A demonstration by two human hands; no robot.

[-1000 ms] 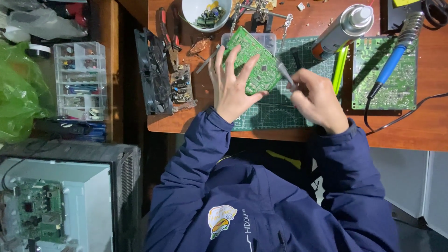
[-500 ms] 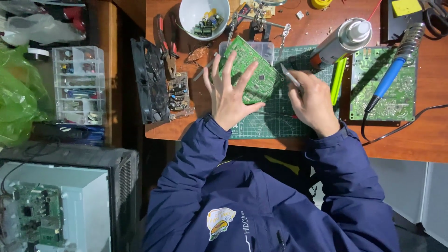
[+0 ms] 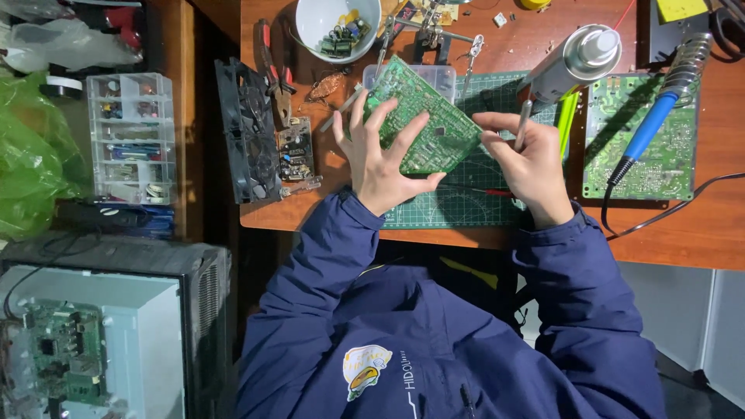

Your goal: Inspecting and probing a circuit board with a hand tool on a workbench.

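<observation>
My left hand [image 3: 382, 159] holds a green circuit board [image 3: 428, 124] tilted above the green cutting mat [image 3: 466, 202], fingers spread across its solder side. My right hand [image 3: 529, 161] touches the board's right corner and grips a thin grey pen-like tool [image 3: 522, 122] that points upward. Both arms wear dark blue sleeves.
A second green circuit board [image 3: 667, 155] lies at the right with a blue-handled soldering iron [image 3: 648, 128] across it. A silver spray can [image 3: 574, 62], a white bowl of parts [image 3: 338, 23], red pliers [image 3: 272, 70], a black fan [image 3: 247, 132] and a clear parts organiser [image 3: 132, 136] surround the mat.
My right hand has turned the grey tool from pointing at the board to pointing upward, and now pinches the board's right corner. My left hand keeps its hold on the board.
</observation>
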